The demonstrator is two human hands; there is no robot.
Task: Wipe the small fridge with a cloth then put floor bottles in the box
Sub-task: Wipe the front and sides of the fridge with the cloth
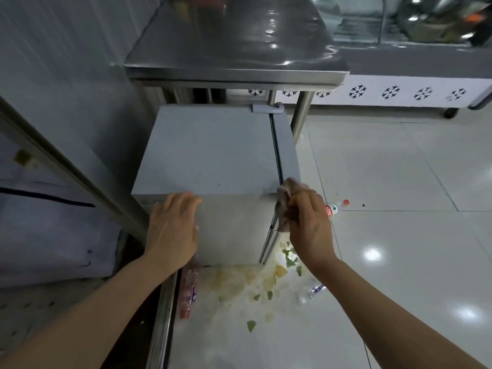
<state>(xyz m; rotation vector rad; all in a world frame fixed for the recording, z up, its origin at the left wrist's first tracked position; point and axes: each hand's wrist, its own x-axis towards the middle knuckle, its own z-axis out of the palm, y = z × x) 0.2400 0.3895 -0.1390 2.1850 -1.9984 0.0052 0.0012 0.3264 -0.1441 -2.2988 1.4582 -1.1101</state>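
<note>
Three bottles, one fridge, one cloth, floor-level.

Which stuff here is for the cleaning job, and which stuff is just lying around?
For the job:
- small fridge, left hand resting on it
- cloth, in the right hand
- red-capped bottle on the floor
- pink-labelled bottle by the fridge
- clear bottle on the floor

Just lying about:
- food scraps spilled on the floor
- steel table above the fridge

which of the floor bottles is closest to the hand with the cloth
The red-capped bottle lying just beyond the right hand. The pink-labelled bottle lies by the fridge's foot, and the blue-labelled bottle lies farther off among the scraps.
</note>
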